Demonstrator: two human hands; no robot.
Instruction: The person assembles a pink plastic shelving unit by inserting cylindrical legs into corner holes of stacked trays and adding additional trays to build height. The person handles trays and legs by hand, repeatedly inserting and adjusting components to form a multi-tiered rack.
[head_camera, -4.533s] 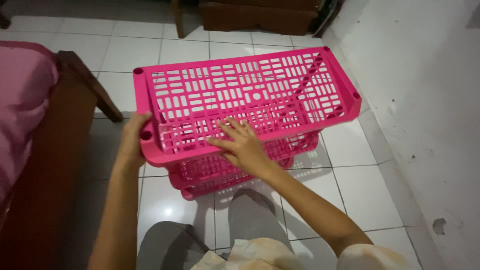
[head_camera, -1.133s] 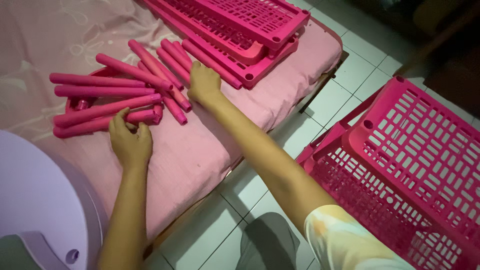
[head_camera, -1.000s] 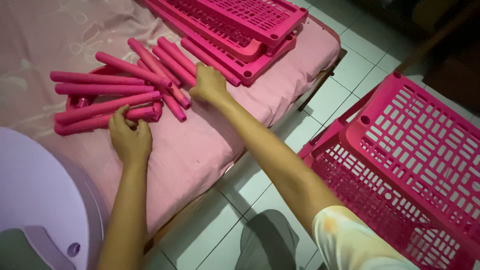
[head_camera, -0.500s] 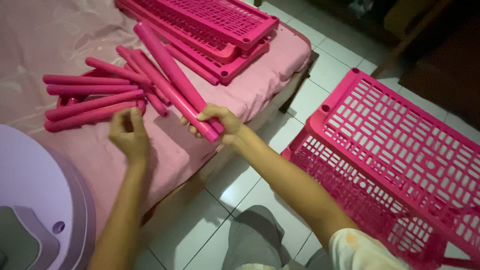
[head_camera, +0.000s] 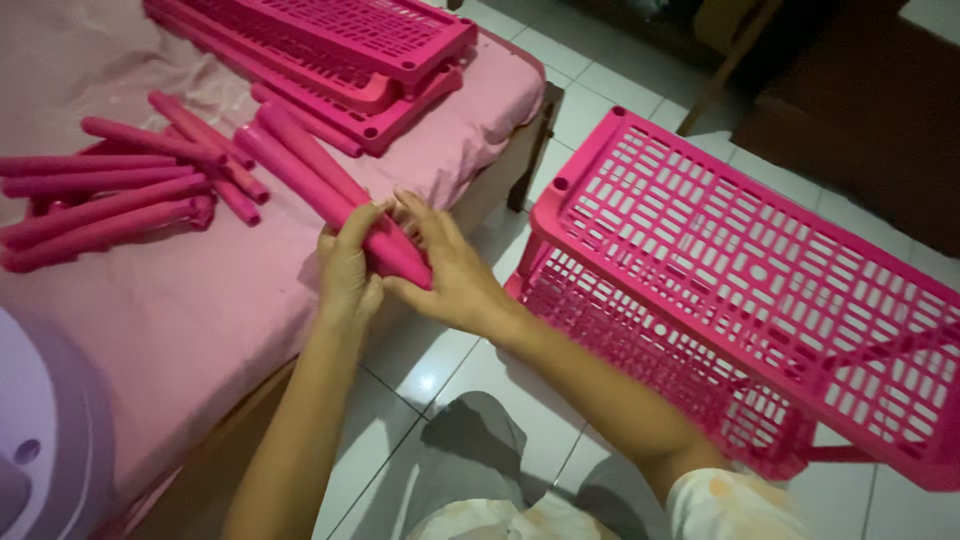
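Observation:
My left hand (head_camera: 347, 268) and my right hand (head_camera: 450, 270) both grip the near ends of two or three long pink plastic tubes (head_camera: 300, 170), held over the edge of the bed. The tubes slant up and to the left across the pink sheet. Several more pink tubes (head_camera: 95, 200) lie loose on the bed at the left. A pink slotted plastic rack (head_camera: 760, 290) with stacked shelves stands on the tiled floor to the right of my hands.
Flat pink slotted shelf panels (head_camera: 340, 45) are stacked at the far end of the bed (head_camera: 190, 320). A white rounded object (head_camera: 40, 440) sits at bottom left. Dark wooden furniture (head_camera: 850, 110) stands at top right. My knees (head_camera: 470, 460) are below my hands.
My right hand pulled a few tubes off the bed pile toward me. My left hand left the pile and joined it on the tubes. The view swung right toward the rack.

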